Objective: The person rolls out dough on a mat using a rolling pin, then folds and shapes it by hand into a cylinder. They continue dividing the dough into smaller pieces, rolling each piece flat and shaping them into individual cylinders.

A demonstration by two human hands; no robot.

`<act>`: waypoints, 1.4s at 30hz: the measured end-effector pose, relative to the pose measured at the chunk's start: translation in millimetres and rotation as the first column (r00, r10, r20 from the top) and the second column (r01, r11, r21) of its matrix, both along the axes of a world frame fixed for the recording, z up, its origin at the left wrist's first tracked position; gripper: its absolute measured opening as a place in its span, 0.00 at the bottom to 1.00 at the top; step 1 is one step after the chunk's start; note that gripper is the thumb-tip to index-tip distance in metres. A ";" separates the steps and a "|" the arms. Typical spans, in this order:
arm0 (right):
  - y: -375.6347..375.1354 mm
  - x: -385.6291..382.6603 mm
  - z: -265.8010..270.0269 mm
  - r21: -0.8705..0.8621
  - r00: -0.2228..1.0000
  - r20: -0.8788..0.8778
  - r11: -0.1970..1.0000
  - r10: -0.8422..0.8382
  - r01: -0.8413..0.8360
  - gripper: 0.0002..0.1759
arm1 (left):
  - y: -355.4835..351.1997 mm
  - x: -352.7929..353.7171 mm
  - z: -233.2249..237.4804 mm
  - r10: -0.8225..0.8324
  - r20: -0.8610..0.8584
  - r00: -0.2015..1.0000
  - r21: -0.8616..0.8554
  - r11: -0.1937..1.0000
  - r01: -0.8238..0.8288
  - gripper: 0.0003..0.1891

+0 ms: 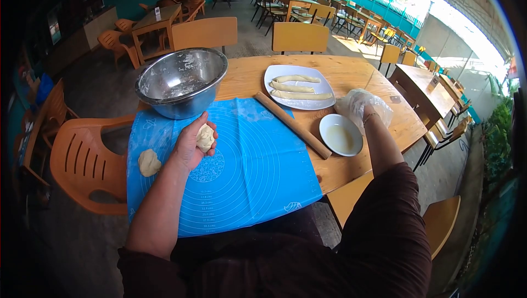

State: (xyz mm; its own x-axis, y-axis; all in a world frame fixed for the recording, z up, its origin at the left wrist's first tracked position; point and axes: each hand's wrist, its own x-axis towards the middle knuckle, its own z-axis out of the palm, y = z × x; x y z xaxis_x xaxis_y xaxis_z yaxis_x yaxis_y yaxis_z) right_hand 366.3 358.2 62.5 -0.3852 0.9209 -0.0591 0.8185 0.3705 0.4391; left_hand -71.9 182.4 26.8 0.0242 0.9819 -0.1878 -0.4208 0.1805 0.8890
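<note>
In my left hand point(191, 143), above the blue baking mat point(258, 172), is a lump of dough point(205, 138) with my fingers curled round it. A second piece of dough point(149, 163) rests on the mat's left side, beside my left forearm. My right hand point(370, 112) reaches down into a clear plastic bag point(351, 102) at the table's right; its fingers are hidden in there, and the bag's contents cannot be made out. Just left of the bag sits a small white bowl point(355, 145) with a little yellowish liquid.
A metal mixing bowl point(206, 89) with floury walls stands at the mat's far left. Rolled dough strips point(302, 95) lie on a white plate point(273, 73). A wooden rolling pin point(293, 126) lies slantwise over the mat's right edge. An orange plastic chair point(88, 161) is at the left.
</note>
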 end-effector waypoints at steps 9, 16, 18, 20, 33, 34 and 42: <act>-37.1 -3.7 37.8 -0.178 0.993 -0.116 0.983 0.020 -0.041 0.15 | -1.0 2.0 -0.3 -0.006 -0.020 1.000 0.007 1.000 0.006 0.22; 28.9 56.3 -41.9 0.080 0.962 -0.248 0.987 -0.113 0.136 0.11 | -0.4 1.0 -1.1 0.011 -0.044 0.999 0.014 1.000 -0.011 0.22; 100.3 130.9 -127.3 0.319 0.912 -0.409 0.938 0.010 0.133 0.12 | -0.1 -0.4 0.0 0.032 -0.037 0.999 0.004 0.999 -0.031 0.22; 65.9 129.4 -109.3 0.238 0.768 -0.622 0.898 -0.153 0.371 0.12 | 1.7 -2.7 -1.3 0.036 -0.032 0.999 0.005 0.999 -0.036 0.22; -32.6 92.1 -28.1 -0.302 -0.905 -0.415 0.952 -0.089 0.044 0.16 | 1.5 -0.3 -1.4 0.029 -0.035 0.999 0.002 1.000 -0.029 0.21; -44.1 83.1 -18.2 -0.305 -0.942 -0.315 0.952 -0.112 -0.011 0.14 | 1.1 -0.7 -0.6 0.027 -0.033 0.999 0.000 1.000 -0.027 0.21; -128.9 90.6 -7.0 -0.052 -0.934 0.041 0.933 -0.355 -0.357 0.13 | 1.2 -5.1 7.1 0.115 0.014 0.993 0.063 0.991 -0.116 0.21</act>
